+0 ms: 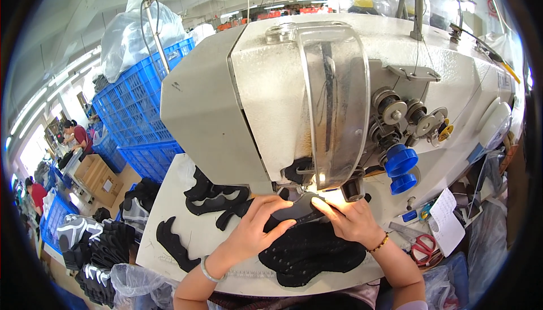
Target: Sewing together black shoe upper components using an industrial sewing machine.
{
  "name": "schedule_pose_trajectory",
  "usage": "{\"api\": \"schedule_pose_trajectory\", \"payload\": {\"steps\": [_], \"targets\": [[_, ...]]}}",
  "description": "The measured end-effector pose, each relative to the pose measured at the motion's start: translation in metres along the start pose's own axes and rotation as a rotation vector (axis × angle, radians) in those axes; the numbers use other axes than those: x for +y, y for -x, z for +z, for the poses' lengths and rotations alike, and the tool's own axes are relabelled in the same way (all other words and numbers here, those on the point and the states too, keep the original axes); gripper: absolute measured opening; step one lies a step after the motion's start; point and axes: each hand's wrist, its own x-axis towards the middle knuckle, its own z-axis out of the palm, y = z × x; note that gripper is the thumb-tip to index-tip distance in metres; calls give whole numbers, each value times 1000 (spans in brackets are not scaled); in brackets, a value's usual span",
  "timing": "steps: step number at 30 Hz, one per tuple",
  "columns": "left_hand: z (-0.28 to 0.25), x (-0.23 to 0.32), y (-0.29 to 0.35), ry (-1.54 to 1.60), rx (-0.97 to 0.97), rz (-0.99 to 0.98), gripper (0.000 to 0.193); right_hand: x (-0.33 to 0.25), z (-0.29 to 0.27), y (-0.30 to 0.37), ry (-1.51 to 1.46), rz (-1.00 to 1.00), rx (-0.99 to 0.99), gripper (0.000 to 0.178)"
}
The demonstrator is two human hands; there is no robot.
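2 bare hands, the left hand and the right hand, grasped a dark curved fabric piece under the head of an industrial sewing machine.
The left thumb and forefinger spread over its left part; the right fingers pressed its right end, that thumb hidden. Perforated black fabric lay just nearer the person on the white worktable, scalloped black cutout to the left, red-handled scissors near a handwritten sheet to the right.
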Motion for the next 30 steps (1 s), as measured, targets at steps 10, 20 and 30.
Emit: {"api": "schedule_pose_trajectory", "payload": {"steps": [10,20,30], "targets": [[4,-10,9,206,-16,-177,41,-8,-6,-4,113,-39,42,45],[-2,-3,-1,79,-22,-88,31,-9,1,-2,60,3,81,40],[0,0,-5,109,35,-78,20,-10,4,0,18,56,48,38]]}}
